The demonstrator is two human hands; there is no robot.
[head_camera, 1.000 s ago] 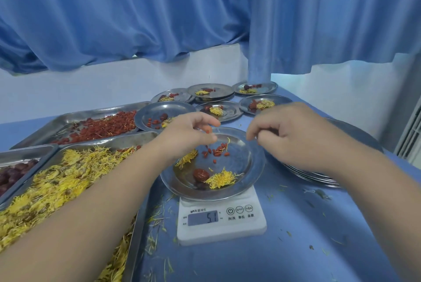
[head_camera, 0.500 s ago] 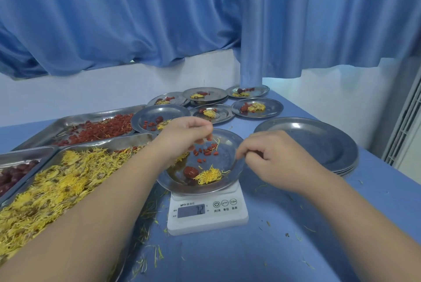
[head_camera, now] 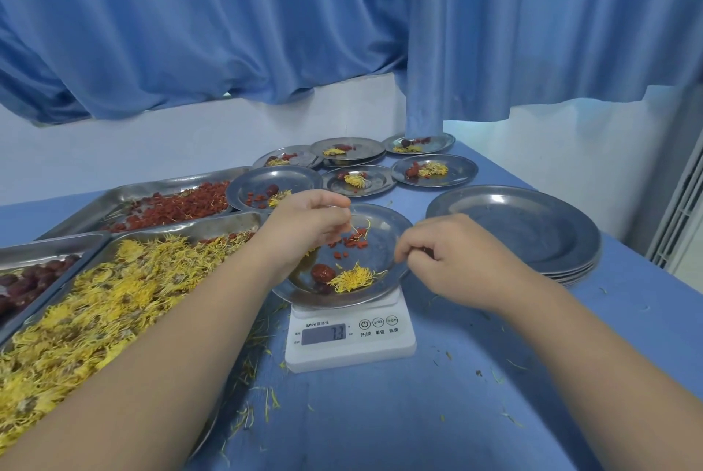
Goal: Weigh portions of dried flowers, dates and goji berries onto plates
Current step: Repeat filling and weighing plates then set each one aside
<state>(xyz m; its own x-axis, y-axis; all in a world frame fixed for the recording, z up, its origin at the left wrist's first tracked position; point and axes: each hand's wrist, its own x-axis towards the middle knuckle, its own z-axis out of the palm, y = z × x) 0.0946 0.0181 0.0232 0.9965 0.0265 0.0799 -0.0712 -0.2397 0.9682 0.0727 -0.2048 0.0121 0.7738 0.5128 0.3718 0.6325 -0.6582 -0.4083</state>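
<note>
Forearms reach in bare from the bottom corners, both angled inward toward a white scale (head_camera: 350,341) on the blue table (head_camera: 418,425); its display reads 7.3. On the scale sits a metal plate (head_camera: 388,219) holding one date (head_camera: 323,272) at its near side, a tuft of dried flowers (head_camera: 355,278) touching the date, and scattered goji berries (head_camera: 355,242) farther in. The left hand (head_camera: 308,227) hangs over the plate's left part, knuckles up, fingers curled and tips drawn together against the thumb above the berries; it is unclear whether anything is pinched there. The right hand (head_camera: 452,257) is at the plate's right rim, back upward, fingers curled inward with tips close together; it cannot be told whether they grip the rim, a small bit, or nothing. Left of the scale lie the flower tray (head_camera: 95,299), the date tray (head_camera: 30,280) at the edge of view, and behind them the goji tray (head_camera: 171,204). To the right is a stack of empty plates (head_camera: 513,231). Farther back, several portioned plates (head_camera: 433,170) cluster near the blue curtain (head_camera: 266,33).
</note>
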